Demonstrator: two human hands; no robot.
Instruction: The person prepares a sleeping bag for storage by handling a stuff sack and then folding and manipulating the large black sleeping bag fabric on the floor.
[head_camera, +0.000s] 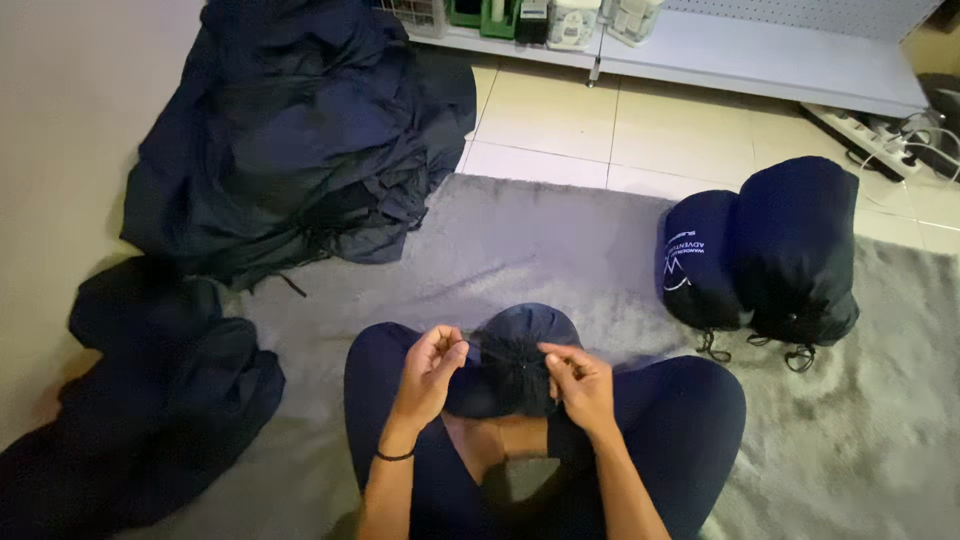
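Two hands work at the closed end of a dark navy stuff sack (510, 365) that rests in the lap of the seated person, between the crossed legs. The left hand (428, 368) pinches the drawcord at the sack's gathered mouth; the right hand (580, 385) pinches it on the opposite side. Both hands are closed on the cord, a little apart.

Status, as judged: the sack is filled and its mouth is puckered nearly closed; cinching looks unfinished.

Beyond the sack and to its right, two packed sacks (765, 255) stand side by side, touching, on the grey rug (540, 235), drawcords hanging loose. Contents are hidden.

Left of the sack, one loose heap of dark fabric (150, 400) lies unpacked. Farther, a larger heap (300, 130) sits against the wall.

Farthest, a white shelf (760, 50) carries small containers; contents cannot be told.
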